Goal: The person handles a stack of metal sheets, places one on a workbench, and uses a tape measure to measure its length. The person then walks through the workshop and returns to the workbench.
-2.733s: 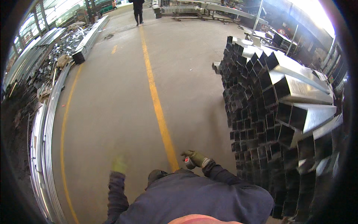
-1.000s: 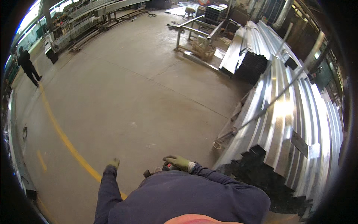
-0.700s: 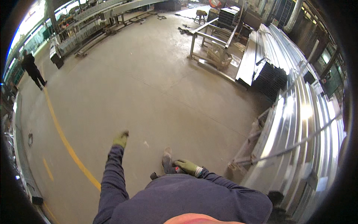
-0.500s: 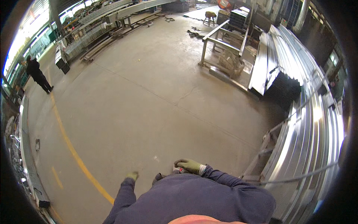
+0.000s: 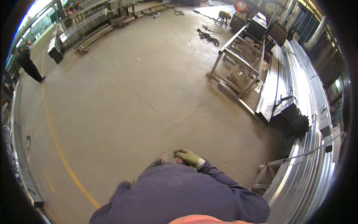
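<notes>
I am looking down over my dark blue top at a concrete floor. My right hand (image 5: 188, 156), in a green glove, is held in front of my chest with its fingers curled round a small red object (image 5: 178, 161). The tip of my shoe (image 5: 163, 154) shows just left of that hand. My left sleeve (image 5: 121, 188) hangs at my side, and the left hand itself is hidden.
Long bundles of shiny steel profiles (image 5: 309, 149) lie along the right, with a dark stack of square tubes (image 5: 294, 121) and a metal frame rack (image 5: 238, 63) beside them. A yellow line (image 5: 59, 156) crosses the floor on the left. Another person (image 5: 28, 65) stands far left.
The view has swung further along the steel bundles. My left arm has dropped back and its gloved hand has left the picture. My right hand stays in front of my chest.
</notes>
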Demonstrator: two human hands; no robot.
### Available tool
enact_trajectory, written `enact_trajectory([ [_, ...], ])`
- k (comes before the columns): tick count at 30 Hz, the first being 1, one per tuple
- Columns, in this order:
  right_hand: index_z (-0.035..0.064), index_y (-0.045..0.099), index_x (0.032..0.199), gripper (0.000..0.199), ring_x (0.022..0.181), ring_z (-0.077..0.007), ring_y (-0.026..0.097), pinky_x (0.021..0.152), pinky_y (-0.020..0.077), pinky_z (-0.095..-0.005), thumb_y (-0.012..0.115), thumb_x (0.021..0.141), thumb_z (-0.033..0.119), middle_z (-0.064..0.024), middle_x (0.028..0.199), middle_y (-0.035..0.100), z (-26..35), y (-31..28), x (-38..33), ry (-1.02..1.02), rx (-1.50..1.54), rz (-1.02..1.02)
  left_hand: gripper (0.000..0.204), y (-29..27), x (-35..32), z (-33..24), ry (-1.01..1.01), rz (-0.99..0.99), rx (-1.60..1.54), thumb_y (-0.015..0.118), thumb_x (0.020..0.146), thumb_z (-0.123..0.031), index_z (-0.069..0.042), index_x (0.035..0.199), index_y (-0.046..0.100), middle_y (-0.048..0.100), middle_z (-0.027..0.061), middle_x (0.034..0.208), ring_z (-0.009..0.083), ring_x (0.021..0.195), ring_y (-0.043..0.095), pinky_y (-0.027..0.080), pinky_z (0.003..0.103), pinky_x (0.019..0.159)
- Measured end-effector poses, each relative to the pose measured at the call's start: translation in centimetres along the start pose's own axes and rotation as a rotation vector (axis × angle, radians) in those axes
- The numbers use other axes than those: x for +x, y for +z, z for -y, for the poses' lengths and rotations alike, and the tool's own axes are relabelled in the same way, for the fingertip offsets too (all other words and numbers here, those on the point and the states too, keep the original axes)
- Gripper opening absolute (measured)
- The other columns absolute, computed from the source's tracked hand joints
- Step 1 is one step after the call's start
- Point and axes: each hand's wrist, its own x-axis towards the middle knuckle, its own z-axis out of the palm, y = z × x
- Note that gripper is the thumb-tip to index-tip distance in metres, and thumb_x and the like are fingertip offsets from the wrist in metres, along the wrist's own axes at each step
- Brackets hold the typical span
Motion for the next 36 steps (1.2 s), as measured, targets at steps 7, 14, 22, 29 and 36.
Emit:
enact_trajectory([
  [7,-0.0016,0.063,0.132,0.041,0.116,-0.0196,0.062,0.102,0.0472,-0.0314,0.056,0.101,0.024,-0.0124,0.125,0.068,9.4,-7.8,11.4,-0.116,0.069,-0.15,0.055,-35.7,25.6,-29.7,0.297,-0.386,-0.384,0.057,0.097,-0.057,-0.005,0.104,0.07,0.068,0.0029,0.09,0.0173,0.085,0.058,0.049,0.035,0.081],
  [14,-0.0022,0.064,0.131,0.04,0.115,-0.0198,0.063,0.102,0.048,-0.0326,0.053,0.1,0.021,-0.0129,0.127,0.068,23.6,-22.4,27.5,-0.109,-0.111,-0.134,0.055,-45.6,32.5,-45.7,0.443,-0.304,-0.255,0.057,0.097,-0.058,-0.007,0.107,0.074,0.073,0.0064,0.096,0.0196,0.093,0.065,0.05,0.035,0.091],
  [22,-0.0008,0.061,0.135,0.047,0.098,-0.0155,0.066,0.089,0.0535,-0.03,0.058,0.1,0.031,-0.0117,0.122,0.071,38.8,-35.3,39.6,0.0,0.009,-0.036,0.051,-38.2,36.4,-38.4,0.057,0.171,0.069,0.048,0.098,-0.056,-0.013,0.105,0.074,0.072,0.0144,0.103,0.0295,0.099,0.066,0.05,0.043,0.092],
  [29,0.0,0.062,0.133,0.05,0.095,-0.015,0.066,0.089,0.0538,-0.0306,0.057,0.102,0.039,-0.0113,0.119,0.071,48.5,-45.6,54.1,0.058,0.039,-0.107,0.052,-45.9,50.5,-48.3,0.034,0.182,0.034,0.048,0.099,-0.053,-0.01,0.117,0.071,0.069,0.0192,0.117,0.0337,0.116,0.061,0.047,0.044,0.101],
  [36,0.0008,0.067,0.128,0.048,0.116,-0.0247,0.063,0.1,0.0485,-0.0345,0.058,0.101,0.04,-0.0148,0.127,0.068,60.1,-55.8,65.6,-0.039,-0.042,-0.222,0.055,-74.2,76.3,-76.6,0.08,-0.134,0.055,0.048,0.1,-0.05,-0.008,0.129,0.068,0.065,0.024,0.131,0.038,0.133,0.056,0.044,0.044,0.11],
])
